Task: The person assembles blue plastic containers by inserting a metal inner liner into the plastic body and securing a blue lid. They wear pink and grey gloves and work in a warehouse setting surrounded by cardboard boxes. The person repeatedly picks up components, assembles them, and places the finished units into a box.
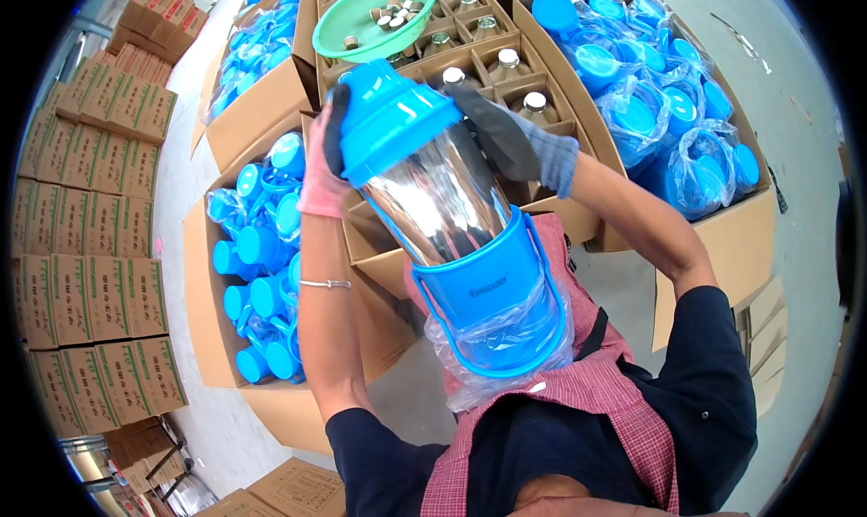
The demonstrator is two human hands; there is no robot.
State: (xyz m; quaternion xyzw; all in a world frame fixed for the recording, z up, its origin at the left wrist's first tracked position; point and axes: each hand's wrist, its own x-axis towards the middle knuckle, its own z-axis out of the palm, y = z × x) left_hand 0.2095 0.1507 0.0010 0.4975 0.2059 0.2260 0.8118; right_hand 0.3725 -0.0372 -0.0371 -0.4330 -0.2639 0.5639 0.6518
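A large thermos flask [442,201] leans in front of me, its top toward the far left. It has a blue stepped upper part, a shiny silver middle and a blue lower casing with a handle loop. A crumpled clear plastic bag [515,336] lies around its lower end, against my checked apron. My left hand [325,165], in a pink glove with dark palm, presses on the left side of the blue top. My right hand [515,142], in a blue glove with dark palm, holds the other side, with its fingertips partly hidden behind the flask.
Behind the flask, a divided carton [506,43] holds bottles, with a green basin [379,52] of small caps on it. Open cartons of blue plastic parts stand left [212,291] and right [587,129]. Stacked cartons [90,219] line the far left.
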